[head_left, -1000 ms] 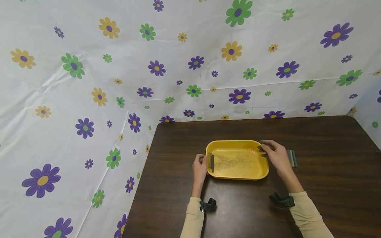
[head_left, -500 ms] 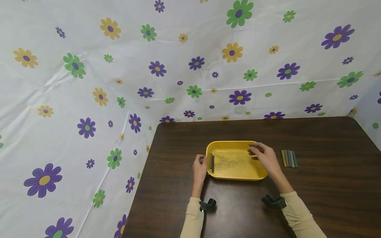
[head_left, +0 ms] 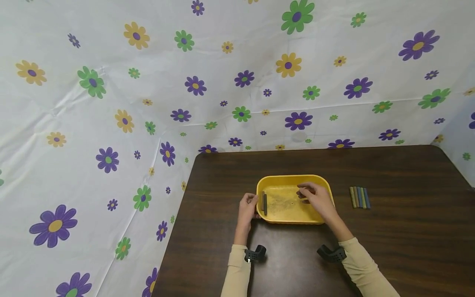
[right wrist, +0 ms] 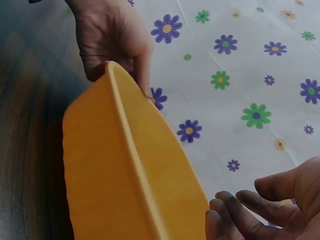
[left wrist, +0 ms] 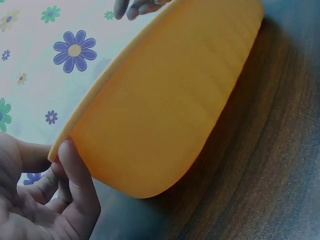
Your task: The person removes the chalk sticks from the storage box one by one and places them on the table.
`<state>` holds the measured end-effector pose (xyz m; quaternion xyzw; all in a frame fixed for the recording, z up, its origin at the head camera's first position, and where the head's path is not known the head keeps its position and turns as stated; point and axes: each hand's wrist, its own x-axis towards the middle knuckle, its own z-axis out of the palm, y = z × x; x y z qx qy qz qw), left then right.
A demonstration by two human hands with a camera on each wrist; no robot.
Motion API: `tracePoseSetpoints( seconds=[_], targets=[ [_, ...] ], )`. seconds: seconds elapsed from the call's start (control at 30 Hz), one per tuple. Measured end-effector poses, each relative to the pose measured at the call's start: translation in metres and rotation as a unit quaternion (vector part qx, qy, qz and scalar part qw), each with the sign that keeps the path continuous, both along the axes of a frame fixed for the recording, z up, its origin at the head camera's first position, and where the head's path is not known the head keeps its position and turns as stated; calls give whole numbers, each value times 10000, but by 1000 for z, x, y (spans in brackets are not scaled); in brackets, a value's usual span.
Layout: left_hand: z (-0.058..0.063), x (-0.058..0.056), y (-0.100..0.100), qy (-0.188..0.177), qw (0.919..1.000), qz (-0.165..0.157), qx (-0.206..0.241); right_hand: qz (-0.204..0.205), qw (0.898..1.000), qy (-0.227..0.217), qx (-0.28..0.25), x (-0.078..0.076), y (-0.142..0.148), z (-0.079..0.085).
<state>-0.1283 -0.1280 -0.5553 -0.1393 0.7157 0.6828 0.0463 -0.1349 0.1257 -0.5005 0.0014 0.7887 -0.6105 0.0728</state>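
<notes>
Flowered white sheeting [head_left: 208, 53] hangs behind and along the left of a dark wood-grain table [head_left: 415, 189]. Yellow tray [head_left: 285, 209] sits on the table, between the two sets of fingers. Left hand [head_left: 246, 210]: pinching the tray's rim at its left end. Right hand [head_left: 318, 201]: fingers loosely bent, not closed on anything, over the tray's right part, covering some of its floor and far wall. Two dark sticks [head_left: 265, 204] lie side by side in the tray, just inside from the left fingers. Row of coloured sticks [head_left: 359, 197], yellowish, green and blue, on the table, off to the right of the right fingers and well apart from them. Black wrist mounts [head_left: 255, 253] and cream sleeves [head_left: 367, 266] lie behind the fingers, nearer the person.

Left wrist view adds the pinch close up, one fingertip against the outer wall just under the rim. Right wrist view adds dark smudges on the right fingertips [right wrist: 250, 198]. Only the head view shows both stick groups; the tray's outer wall fills much of both wrist views.
</notes>
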Motion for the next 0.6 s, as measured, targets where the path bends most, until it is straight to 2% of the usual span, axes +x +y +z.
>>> tracePoseSetpoints(
  seconds=[0.27, 0.6],
  targets=[
    [0, -1, -3, -254, 9992, -86, 290, 89, 9999, -58, 48, 1, -7, -6],
    [-4, -3, -4, -277, 9978, -109, 596, 242, 9995, -167, 89, -3, -12, -15]
  ],
)
